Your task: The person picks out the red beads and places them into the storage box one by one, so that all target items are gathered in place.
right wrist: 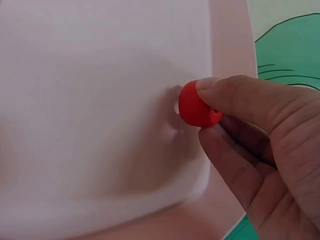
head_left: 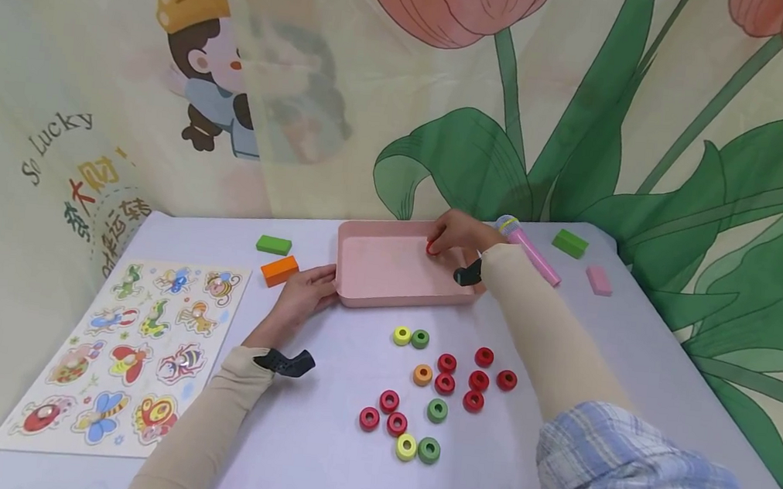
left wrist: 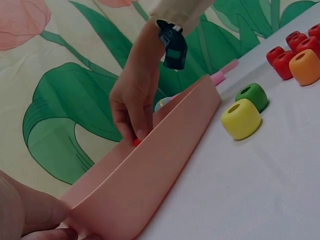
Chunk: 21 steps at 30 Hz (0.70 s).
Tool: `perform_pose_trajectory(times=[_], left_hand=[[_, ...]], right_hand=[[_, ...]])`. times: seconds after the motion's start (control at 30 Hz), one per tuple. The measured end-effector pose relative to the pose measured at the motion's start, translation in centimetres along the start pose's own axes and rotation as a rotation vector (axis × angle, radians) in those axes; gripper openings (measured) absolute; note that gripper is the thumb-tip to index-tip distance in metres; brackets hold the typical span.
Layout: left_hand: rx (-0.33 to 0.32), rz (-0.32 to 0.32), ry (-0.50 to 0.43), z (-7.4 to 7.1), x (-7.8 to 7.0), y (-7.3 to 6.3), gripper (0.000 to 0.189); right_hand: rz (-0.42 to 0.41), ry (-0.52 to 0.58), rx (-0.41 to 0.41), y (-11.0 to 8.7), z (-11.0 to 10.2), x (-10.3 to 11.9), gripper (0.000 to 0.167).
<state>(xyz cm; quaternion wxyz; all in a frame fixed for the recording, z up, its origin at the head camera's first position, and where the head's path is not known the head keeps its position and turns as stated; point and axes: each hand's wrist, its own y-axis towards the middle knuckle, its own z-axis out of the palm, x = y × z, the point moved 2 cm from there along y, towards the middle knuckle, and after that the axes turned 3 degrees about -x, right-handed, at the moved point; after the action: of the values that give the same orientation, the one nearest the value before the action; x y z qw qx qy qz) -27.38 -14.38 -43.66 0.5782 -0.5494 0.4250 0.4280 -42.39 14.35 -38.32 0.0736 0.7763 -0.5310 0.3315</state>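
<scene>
My right hand [head_left: 458, 233] pinches a red bead [right wrist: 195, 105] between thumb and fingertips, inside the pink tray [head_left: 393, 305] near its right end. The bead's hole faces partly toward the palm in the right wrist view, close over the tray floor. My left hand [head_left: 303, 295] rests at the tray's left end, fingertips against the outer wall by the front corner. In front of the tray lie a yellow bead [head_left: 402, 335] and a green bead [head_left: 420, 339] side by side. An orange bead [head_left: 423, 375] lies nearer, among several red beads [head_left: 479, 380].
A puzzle board [head_left: 136, 362] with insect pictures lies at the left. Near the left hand are an orange block [head_left: 280, 271] and a green block [head_left: 274, 245]. Right of the tray lie a pink toy microphone [head_left: 533, 255], another green block [head_left: 569, 243] and a pink block [head_left: 599, 280].
</scene>
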Motion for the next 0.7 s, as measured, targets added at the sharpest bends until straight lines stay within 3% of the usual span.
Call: perform_pose_trajectory(times=[0.27, 0.6, 0.7], left_hand=[[0.003, 0.005, 0.001, -0.1, 0.0, 0.0, 0.049], [0.004, 0.001, 0.013, 0.0, 0.0, 0.0, 0.049], [-0.006, -0.004, 0.020, -0.1, 0.0, 0.0, 0.049]], right_hand=[[0.089, 0.058, 0.003, 0.6, 0.9, 0.0, 0.017], [0.119, 0.045, 0.044, 0.0, 0.8, 0.7, 0.023], [0.073, -0.015, 0.046, -0.4, 0.5, 1.1, 0.032]])
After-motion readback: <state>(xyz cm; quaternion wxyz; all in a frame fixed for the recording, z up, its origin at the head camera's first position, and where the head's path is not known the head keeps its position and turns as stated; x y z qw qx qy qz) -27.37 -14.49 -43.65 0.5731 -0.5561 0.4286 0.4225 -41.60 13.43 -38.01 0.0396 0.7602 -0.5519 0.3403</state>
